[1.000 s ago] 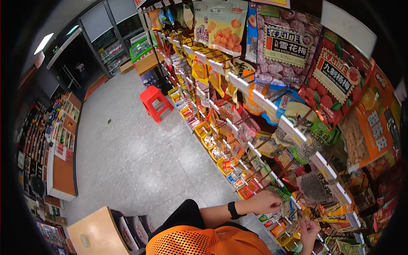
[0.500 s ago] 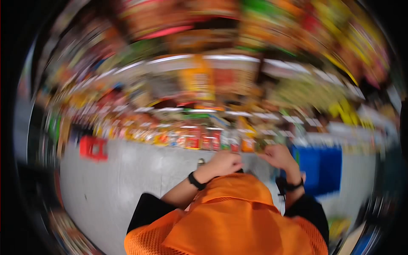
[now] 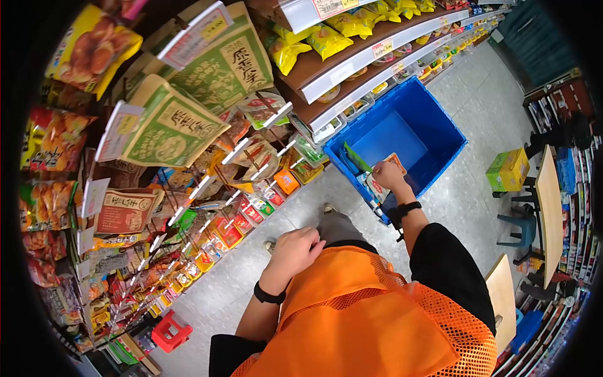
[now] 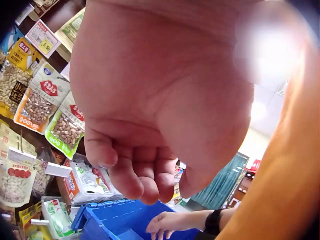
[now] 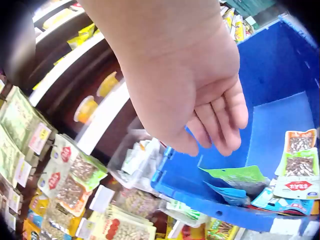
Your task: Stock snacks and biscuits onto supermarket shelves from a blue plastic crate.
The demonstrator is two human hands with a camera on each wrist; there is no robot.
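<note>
Over the near end of a blue crate (image 3: 443, 119) hangs the right hand (image 3: 391, 176). Seen in the right wrist view, that hand (image 5: 185, 90) is empty, its fingers loosely bent above the crate (image 5: 272, 65). Inside lie a green packet (image 5: 237, 175) and several seed packets (image 5: 300, 167) with red and white labels. The left hand (image 3: 292, 251) is in front of the orange vest (image 3: 352, 314), beside the hanging snack racks. Nothing shows in the left hand (image 4: 160, 100) in the left wrist view; its fingers are loosely curled.
Snack packets (image 3: 182, 125) on hooks with jutting price tags fill the left side. Shelves (image 3: 352, 63) with yellow bags run behind the crate. A red stool (image 3: 171, 332) stands lower left; a yellow box (image 3: 507, 169) and wooden tables (image 3: 548, 213) are at right.
The head view has swung round from the racks and floor to the blue crate. The right hand has moved over the crate; the left hand stays in front of the body, now apart from the right.
</note>
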